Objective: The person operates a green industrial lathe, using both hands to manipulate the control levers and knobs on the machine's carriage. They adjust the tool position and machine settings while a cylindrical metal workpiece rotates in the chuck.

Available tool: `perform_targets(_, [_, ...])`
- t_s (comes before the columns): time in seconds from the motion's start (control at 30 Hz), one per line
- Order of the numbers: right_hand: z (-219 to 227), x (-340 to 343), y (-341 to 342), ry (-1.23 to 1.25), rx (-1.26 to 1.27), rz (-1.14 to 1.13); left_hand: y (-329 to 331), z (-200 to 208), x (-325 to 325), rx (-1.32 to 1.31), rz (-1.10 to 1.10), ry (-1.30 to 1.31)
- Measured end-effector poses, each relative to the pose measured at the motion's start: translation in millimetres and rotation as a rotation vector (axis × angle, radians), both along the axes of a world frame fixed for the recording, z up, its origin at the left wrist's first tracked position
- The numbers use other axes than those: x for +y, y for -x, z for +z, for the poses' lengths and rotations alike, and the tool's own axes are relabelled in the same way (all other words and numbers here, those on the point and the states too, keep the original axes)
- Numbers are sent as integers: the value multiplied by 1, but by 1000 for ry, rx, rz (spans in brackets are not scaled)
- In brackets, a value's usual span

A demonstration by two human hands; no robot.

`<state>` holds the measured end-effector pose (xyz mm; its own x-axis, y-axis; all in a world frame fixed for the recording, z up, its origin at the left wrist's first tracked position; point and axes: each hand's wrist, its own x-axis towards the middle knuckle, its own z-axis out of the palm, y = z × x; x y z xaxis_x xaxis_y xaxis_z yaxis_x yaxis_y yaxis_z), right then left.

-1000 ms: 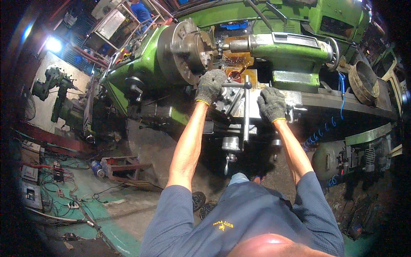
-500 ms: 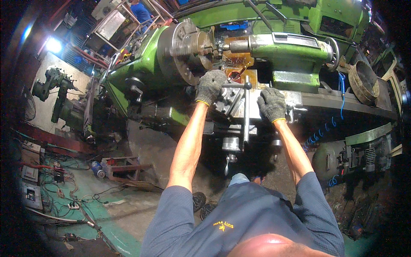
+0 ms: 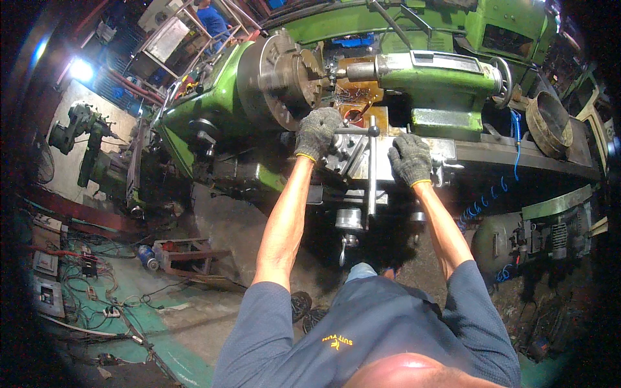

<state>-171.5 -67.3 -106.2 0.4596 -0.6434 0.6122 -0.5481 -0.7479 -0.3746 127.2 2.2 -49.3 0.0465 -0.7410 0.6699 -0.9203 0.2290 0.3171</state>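
Observation:
I stand at a green metal lathe. My left hand, in a dark grey knitted glove, is closed just below the chuck, beside the tool post lever. What its fingers grip is hidden. Further right, my right hand, gloved alike, lies palm down with fingers stretched out on the light metal top of the carriage. Between the hands stands a long upright steel bar. The green tailstock points its spindle at the chuck from the right.
A round metal ring and a blue air hose are at the lathe's right end. Below the carriage hangs a handwheel with a crank. Cables cross the floor at left. A person in blue is at the back.
The chuck face and its jaws look turned to a different angle. My two hands have stayed almost in the same places.

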Motion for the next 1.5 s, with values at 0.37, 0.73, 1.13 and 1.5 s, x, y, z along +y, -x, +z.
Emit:
perform_targets(0.37, [5, 4, -15, -8, 45, 47, -11, 27, 6, -648, 64, 40])
perform_targets(0.73, [-7, -7, -2, 68, 188, 173, 292, 96, -119, -332, -687, 87])
perform_targets(1.13, [4, -7, -12, 47, 143, 153, 406, -59, -36, -266, -851, -282])
perform_targets(1.5, [6, -3, 2, 0, 106, 63, 265, 119, -110, -574, -551, -293])
